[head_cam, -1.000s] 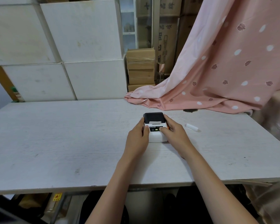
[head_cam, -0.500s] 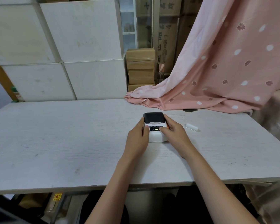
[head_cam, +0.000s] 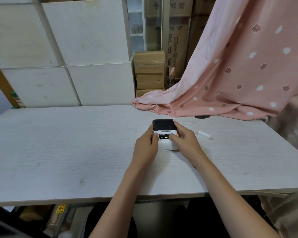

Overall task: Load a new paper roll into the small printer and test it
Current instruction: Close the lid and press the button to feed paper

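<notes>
A small white printer (head_cam: 165, 143) with a dark lid at its far end sits on the white table (head_cam: 67, 143), right of centre. Its lid is down and a green light glows on the front panel. My left hand (head_cam: 145, 148) clasps the printer's left side. My right hand (head_cam: 184, 143) holds the right side, with its thumb pressed on the panel beside the light. A small white paper roll (head_cam: 204, 135) lies on the table to the right of the printer, apart from my right hand.
A pink patterned cloth (head_cam: 239, 74) drapes onto the table's far right corner. Large white boxes (head_cam: 76, 57) and brown cartons (head_cam: 149, 73) stand behind the table. The table's near edge runs just in front of my forearms.
</notes>
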{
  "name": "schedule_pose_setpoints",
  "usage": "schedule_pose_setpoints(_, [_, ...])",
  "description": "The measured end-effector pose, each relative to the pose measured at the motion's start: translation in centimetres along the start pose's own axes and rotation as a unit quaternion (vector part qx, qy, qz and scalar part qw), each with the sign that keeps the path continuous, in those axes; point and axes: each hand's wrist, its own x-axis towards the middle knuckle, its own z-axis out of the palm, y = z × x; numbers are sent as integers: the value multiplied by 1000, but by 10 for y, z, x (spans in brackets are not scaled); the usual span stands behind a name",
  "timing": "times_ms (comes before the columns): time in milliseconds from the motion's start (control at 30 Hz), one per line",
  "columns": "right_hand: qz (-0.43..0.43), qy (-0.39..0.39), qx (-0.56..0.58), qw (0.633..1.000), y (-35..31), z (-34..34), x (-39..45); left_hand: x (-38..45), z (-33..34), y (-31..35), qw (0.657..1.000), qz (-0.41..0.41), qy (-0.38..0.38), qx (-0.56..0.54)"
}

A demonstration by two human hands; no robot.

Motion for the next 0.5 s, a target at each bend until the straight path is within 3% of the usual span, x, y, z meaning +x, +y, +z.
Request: schedule_pose_setpoints(500, [-2,14,-54,998,9,3,1,-1,1,-2,1000,3,-4,1])
